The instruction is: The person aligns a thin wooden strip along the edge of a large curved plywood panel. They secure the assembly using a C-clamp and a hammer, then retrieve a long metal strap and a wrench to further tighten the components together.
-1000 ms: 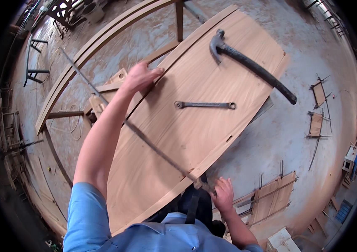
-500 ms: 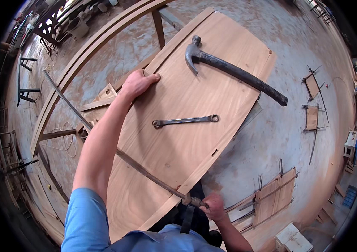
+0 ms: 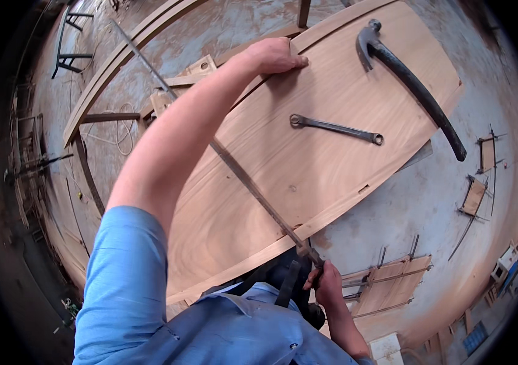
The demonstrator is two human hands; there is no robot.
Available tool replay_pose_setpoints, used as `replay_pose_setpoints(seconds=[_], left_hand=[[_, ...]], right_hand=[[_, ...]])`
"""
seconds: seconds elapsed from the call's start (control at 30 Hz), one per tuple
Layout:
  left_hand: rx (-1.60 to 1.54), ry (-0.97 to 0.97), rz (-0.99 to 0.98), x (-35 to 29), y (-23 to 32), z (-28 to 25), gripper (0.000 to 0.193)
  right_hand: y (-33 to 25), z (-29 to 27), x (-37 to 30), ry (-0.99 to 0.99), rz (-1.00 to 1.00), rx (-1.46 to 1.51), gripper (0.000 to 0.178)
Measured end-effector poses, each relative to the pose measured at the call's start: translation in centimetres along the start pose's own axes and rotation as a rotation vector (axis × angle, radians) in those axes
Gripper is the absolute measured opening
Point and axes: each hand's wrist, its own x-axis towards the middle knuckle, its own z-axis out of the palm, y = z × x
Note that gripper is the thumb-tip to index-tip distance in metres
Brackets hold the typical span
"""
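Observation:
A broad, pale wooden panel (image 3: 228,237) with framed edges lies slantwise before me. My left hand (image 3: 274,56) is closed over its far edge, thumb on top, the other fingers mostly hidden. A long metal bar clamp (image 3: 250,182) crosses the panel, and its screw end sticks out past the near edge. Around that screw handle my right hand (image 3: 329,285) is closed. On the panel rest a double-ended ring spanner (image 3: 335,128) and, farther right, a claw hammer (image 3: 420,91), whose dark handle overhangs the right edge.
A curved wooden frame (image 3: 104,79) stands beyond the panel at the left. Clamped boards (image 3: 393,283) lie on the floor at lower right, with two smaller clamped pieces (image 3: 473,196) farther off. A dark trestle (image 3: 67,45) sits at upper left.
The view has turned, so panel, hammer and spanner appear farther right and rotated clockwise. Both hands keep their hold; my right hand's fingers have shifted around the clamp handle.

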Motion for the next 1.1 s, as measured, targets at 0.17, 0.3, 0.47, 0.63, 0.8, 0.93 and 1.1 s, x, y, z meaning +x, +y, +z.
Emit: replay_pose_setpoints(seconds=[0.17, 0.3, 0.47, 0.63, 0.8, 0.93, 1.1], left_hand=[[-0.006, 0.345, 0.221, -7.8, -2.5, -0.4, 0.054], [-0.464, 0.691, 0.100, -18.9, -7.5, 2.0, 0.034], [-0.485, 0.761, -0.411, -23.7, -12.1, 7.6, 0.043], [-0.045, 0.667, -0.342, -21.8, -12.1, 10.9, 0.071], [-0.020, 0.708, -0.321, -21.7, -11.3, 10.8, 0.074], [-0.026, 0.717, -0.323, -21.7, -11.2, 10.8, 0.072], [-0.029, 0.741, -0.328, -21.7, -11.4, 11.2, 0.069]], right_hand=[[-2.8, -1.1, 0.7, 0.050, 0.427, 0.041, 0.039], [-1.7, -1.9, -0.2, 0.066, 0.330, 0.150, 0.032], [1.5, -1.9, -3.0, -0.113, -0.882, -0.939, 0.057], [0.5, -2.3, -2.1, 0.196, -1.240, -1.393, 0.028], [0.7, -3.1, -1.4, 0.088, -1.089, -1.168, 0.012], [0.5, -5.1, 0.8, 0.101, -0.454, -0.456, 0.020], [0.0, -5.5, 6.1, 0.068, 0.077, 0.070, 0.040]])
